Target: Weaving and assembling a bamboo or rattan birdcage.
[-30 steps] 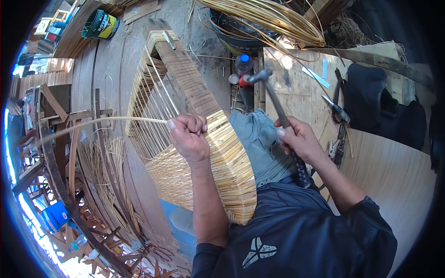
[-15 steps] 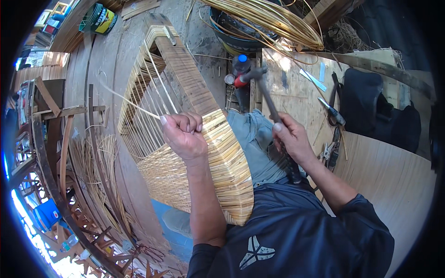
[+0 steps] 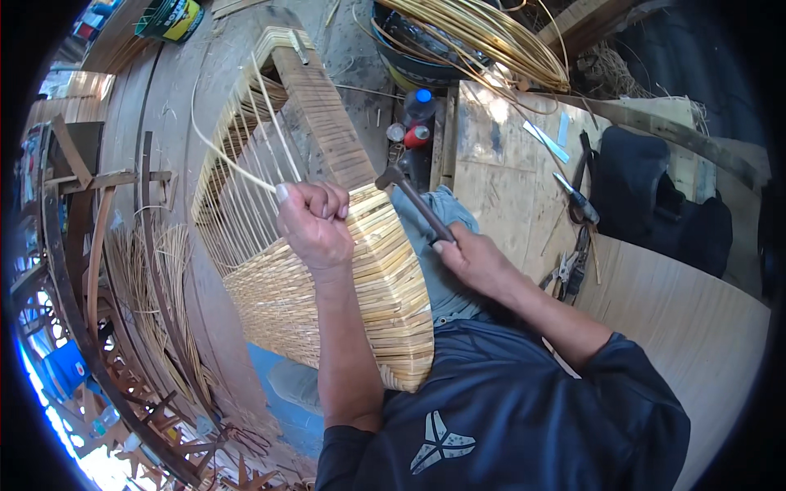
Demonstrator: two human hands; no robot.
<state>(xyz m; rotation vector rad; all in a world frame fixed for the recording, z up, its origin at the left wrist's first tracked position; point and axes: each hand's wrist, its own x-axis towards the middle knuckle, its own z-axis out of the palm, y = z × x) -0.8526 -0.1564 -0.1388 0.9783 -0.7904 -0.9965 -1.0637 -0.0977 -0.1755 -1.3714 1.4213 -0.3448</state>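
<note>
A wooden frame (image 3: 323,123) wrapped and woven with pale rattan rests against my lap, one corner pointing away from me. Its near part is densely woven (image 3: 270,307); farther out, parallel strands (image 3: 246,196) span an open gap. My left hand (image 3: 313,225) is closed in a fist at the frame's inner edge, gripping a rattan strand (image 3: 229,159) that curves out to the far left. In my right hand (image 3: 475,260) is a hammer (image 3: 419,204), held by its dark handle. The hammer's head is at the wrapped edge, right of my left hand; whether it touches is unclear.
A coil of rattan (image 3: 491,37) lies over a dark tub (image 3: 413,49) at the back. Near it stands a blue-capped bottle (image 3: 421,102). A knife (image 3: 573,196) and pliers (image 3: 562,270) lie at right. Loose rattan strands (image 3: 164,270) and wooden frames (image 3: 86,270) are at left.
The hammer has swung down and left, from raised over my lap to the wrapped edge. My left hand keeps its grip, and the strand's free end now bows upward.
</note>
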